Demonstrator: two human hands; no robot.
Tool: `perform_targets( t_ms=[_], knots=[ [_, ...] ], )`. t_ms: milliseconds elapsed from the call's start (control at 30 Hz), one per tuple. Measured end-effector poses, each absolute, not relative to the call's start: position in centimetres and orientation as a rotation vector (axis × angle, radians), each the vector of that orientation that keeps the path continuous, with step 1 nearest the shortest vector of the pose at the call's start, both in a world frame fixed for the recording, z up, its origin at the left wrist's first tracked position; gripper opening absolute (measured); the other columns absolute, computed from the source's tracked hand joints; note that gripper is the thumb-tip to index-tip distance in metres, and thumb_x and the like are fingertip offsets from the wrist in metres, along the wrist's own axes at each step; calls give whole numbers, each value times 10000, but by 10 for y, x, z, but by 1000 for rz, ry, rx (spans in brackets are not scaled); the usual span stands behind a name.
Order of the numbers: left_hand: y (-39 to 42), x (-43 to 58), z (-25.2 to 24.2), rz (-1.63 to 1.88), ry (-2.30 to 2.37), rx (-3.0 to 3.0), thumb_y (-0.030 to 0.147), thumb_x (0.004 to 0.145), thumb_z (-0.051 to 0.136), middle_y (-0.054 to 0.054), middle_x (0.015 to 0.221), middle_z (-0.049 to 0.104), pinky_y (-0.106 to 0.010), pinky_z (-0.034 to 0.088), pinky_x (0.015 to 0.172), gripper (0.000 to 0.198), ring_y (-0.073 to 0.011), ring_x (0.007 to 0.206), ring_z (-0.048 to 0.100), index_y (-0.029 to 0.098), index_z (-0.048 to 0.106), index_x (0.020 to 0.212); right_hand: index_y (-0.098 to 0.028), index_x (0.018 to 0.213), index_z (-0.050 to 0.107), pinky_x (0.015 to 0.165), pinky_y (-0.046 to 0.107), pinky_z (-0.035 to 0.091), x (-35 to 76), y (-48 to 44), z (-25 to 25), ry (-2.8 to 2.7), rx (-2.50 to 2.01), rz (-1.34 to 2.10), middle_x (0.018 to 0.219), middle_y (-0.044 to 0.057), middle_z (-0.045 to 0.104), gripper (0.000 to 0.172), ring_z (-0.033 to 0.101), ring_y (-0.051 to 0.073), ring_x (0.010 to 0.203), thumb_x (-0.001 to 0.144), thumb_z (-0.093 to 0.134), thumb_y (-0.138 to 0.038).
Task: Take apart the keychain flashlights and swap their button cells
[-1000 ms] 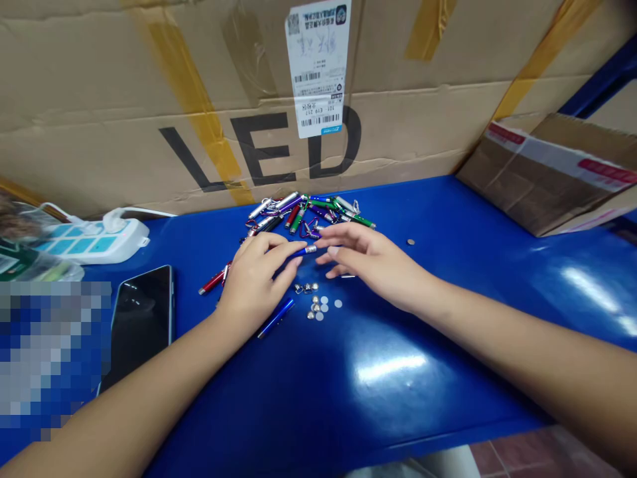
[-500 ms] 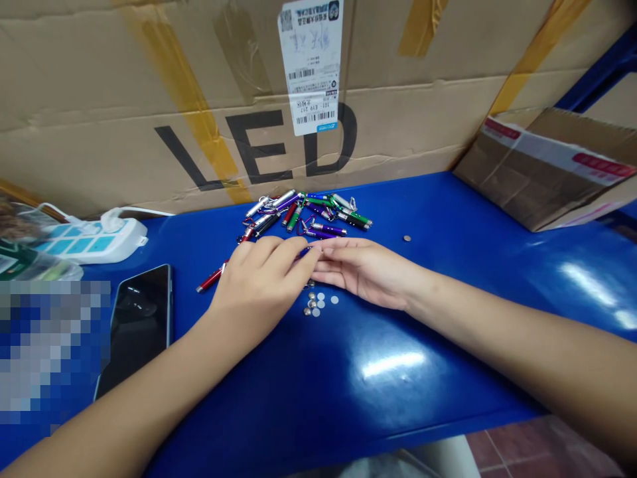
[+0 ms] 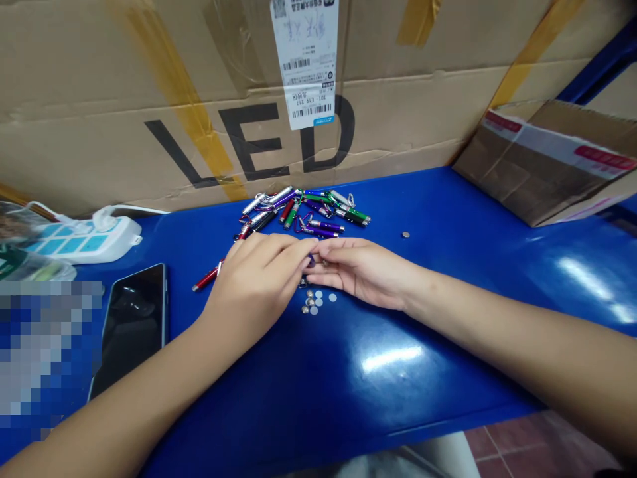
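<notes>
My left hand (image 3: 261, 269) is closed, palm down, around a purple keychain flashlight (image 3: 311, 261), of which only a short end shows. My right hand (image 3: 361, 269) meets it from the side, thumb and forefinger pinched at that end, the other fingers curled. Whatever sits in the right fingertips is too small and covered to make out. Just below the hands lie several button cells (image 3: 310, 302) and pale round discs (image 3: 319, 303) on the blue table (image 3: 318, 385). A red keychain flashlight (image 3: 205, 277) pokes out beside my left hand.
Behind the hands lies a pile of coloured keychain flashlights (image 3: 323, 227) with carabiner clips. One button cell (image 3: 406, 234) lies apart at right. A phone (image 3: 132, 325) and a white power strip (image 3: 89, 240) are at left. A large carton (image 3: 413, 119) stands behind, a smaller box (image 3: 527, 172) at right.
My left fingers have shifted slightly, and the purple end now shows lower, between both hands' fingertips. The whole view has moved a little; the pile and loose cells lie as before.
</notes>
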State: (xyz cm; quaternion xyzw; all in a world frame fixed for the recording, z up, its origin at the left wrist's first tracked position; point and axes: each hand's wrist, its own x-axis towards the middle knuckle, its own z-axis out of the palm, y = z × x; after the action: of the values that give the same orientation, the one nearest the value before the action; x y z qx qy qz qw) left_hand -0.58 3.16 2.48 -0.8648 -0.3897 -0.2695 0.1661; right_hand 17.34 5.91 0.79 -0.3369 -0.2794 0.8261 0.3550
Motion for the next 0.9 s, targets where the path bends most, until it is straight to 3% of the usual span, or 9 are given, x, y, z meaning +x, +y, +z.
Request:
perform_targets(
  t_ms=[233,367,467,567,700,800,900],
  knots=[
    [37,-12,18,-861,-1305,-2485,241,907,530,-36,997,721,-318,471,827,174,-200,927,657,209,643,1035,-106,970,610,1010,275,490,175,60,13,-739,-972,2035,835,63,712,356,707,121,885,765,422,116],
    [39,-15,21,-955,-1533,-2491,271,868,570,-11,891,722,-296,493,752,166,-182,811,659,227,663,999,-133,1020,569,1033,270,467,180,61,16,-835,-967,2036,898,52,705,357,693,109,946,796,427,106],
    [41,-18,21,-1107,-1827,-2463,297,838,605,3,810,706,-261,480,627,171,-145,668,621,235,677,979,-165,1070,537,956,289,530,184,63,15,-960,-997,1971,963,57,703,307,700,113,924,863,443,40],
    [46,-21,17,-1370,-2144,-2474,360,806,646,-7,789,703,-245,475,571,210,-133,624,608,214,671,954,-183,1009,518,712,279,612,188,67,15,-1100,-1107,1831,922,56,707,190,718,130,747,904,452,-40],
    [50,-22,10,-1751,-2342,-2491,353,728,735,-28,801,719,-262,533,668,241,-159,734,672,184,639,869,-184,851,501,407,181,504,192,73,16,-1235,-1224,1699,702,8,670,81,604,84,469,929,487,-164],
    [51,-22,7,-1889,-2400,-2479,310,717,751,-19,785,718,-255,544,671,216,-158,748,684,191,626,849,-168,802,527,423,149,471,193,74,20,-1159,-1230,1792,649,-6,629,115,557,57,473,912,505,-140],
    [51,-21,5,-1992,-2377,-2479,302,730,743,-21,778,715,-259,550,665,211,-172,781,692,197,622,867,-155,837,561,628,171,543,194,72,25,-1055,-1233,1905,755,17,666,231,649,76,671,790,517,67]
  ],
)
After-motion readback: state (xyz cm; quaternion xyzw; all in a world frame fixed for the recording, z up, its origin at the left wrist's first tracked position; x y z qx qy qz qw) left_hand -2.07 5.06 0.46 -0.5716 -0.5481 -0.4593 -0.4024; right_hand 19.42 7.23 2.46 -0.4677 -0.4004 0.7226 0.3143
